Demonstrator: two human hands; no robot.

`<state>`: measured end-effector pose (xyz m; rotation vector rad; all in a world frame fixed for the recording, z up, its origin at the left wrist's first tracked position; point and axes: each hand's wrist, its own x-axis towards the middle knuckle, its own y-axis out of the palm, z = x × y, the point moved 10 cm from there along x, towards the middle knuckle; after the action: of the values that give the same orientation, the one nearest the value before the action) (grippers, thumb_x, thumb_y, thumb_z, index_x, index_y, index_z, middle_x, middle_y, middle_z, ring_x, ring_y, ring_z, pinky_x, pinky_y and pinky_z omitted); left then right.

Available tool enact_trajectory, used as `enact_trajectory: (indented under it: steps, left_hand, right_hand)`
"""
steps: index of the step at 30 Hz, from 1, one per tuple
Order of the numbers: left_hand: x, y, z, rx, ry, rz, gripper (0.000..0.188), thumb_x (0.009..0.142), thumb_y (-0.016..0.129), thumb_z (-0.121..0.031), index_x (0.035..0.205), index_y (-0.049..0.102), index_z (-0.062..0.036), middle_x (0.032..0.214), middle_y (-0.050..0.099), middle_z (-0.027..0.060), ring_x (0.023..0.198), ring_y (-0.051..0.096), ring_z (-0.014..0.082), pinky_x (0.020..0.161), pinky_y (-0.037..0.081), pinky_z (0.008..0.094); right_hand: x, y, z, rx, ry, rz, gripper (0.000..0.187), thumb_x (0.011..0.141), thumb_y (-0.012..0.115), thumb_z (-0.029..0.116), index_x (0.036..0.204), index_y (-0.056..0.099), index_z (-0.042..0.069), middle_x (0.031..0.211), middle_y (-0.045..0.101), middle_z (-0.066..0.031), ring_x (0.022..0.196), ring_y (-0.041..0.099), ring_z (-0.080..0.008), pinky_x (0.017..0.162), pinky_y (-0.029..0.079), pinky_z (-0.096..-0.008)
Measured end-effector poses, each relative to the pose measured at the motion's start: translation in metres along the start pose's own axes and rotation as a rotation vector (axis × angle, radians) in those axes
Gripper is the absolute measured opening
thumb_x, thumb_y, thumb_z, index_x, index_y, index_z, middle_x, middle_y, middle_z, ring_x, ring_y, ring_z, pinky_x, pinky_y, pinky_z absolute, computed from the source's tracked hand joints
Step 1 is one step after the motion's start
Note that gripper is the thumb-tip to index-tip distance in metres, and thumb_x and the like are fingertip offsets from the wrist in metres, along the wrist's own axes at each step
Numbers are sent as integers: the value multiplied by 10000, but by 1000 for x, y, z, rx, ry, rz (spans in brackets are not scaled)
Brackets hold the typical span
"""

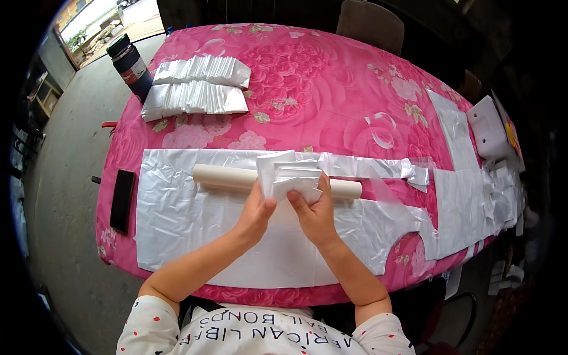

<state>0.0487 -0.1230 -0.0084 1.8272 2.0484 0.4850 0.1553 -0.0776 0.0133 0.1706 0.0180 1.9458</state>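
Note:
A small stack of folded white packets (291,173) is held up between my two hands at the middle of the table. My left hand (255,214) closes on the stack's left side. My right hand (315,216) grips the right side, its thumb laid over the front packet. Behind and below the stack, a pale cardboard tube (222,177) lies crosswise on a wide silvery-white plastic sheet (183,225). The packets hide the tube's middle. At the right, the sheet has a curved cut-out showing the tablecloth.
Two rows of similar folded packets (198,97) stand at the back left beside a dark bottle (130,68). A black phone (122,201) lies near the left edge. More plastic sheeting (461,207) and a white box (490,130) are at the right. Pink floral cloth (319,89) covers the table.

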Motion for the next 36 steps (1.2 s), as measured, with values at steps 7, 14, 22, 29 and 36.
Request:
enact_trajectory:
  steps: [7, 14, 22, 29, 36]
  left_hand:
    - [-66, 14, -7, 618, 461, 214, 1016, 488, 884, -355, 1281, 342, -25, 1112, 535, 122, 969, 570, 228, 831, 451, 336]
    - [-88, 8, 3, 705, 550, 183, 1228, 464, 869, -457, 1375, 175, -14, 1207, 456, 190, 1087, 507, 279, 893, 430, 384]
    - [-83, 14, 4, 853, 549, 133, 983, 632, 745, -118, 1379, 121, 15, 1215, 453, 200, 1099, 489, 319, 952, 372, 407]
    - [-83, 10, 13, 1059, 469, 110, 996, 636, 758, -115, 1379, 111, 32, 1132, 506, 193, 1045, 509, 349, 922, 395, 413]
    - [-78, 17, 18, 1129, 454, 138, 1104, 616, 780, -116, 1397, 13, 35, 1127, 499, 230, 977, 516, 395, 867, 417, 425]
  right_hand:
    - [-70, 17, 3, -233, -249, 246, 982, 671, 775, 381, 1375, 193, 20, 1327, 402, -178, 1217, 385, -310, 1004, 298, -414]
    - [-97, 24, -24, -156, -104, 291, 1115, 603, 598, 748, 1361, 261, 2, 1321, 414, -159, 1226, 373, -301, 1020, 287, -399]
    - [-87, 23, -22, -222, -126, 260, 969, 735, 480, 712, 1342, 282, -18, 1310, 407, -194, 1213, 395, -317, 1015, 287, -405]
    - [-88, 47, 55, -872, -457, 413, 889, 623, 767, 383, 1323, 349, 29, 1260, 447, -156, 1187, 395, -326, 1031, 269, -431]
    - [-76, 55, 45, -1092, -423, 447, 797, 588, 703, 21, 1314, 373, 43, 1048, 520, -113, 981, 473, -290, 921, 363, -406]
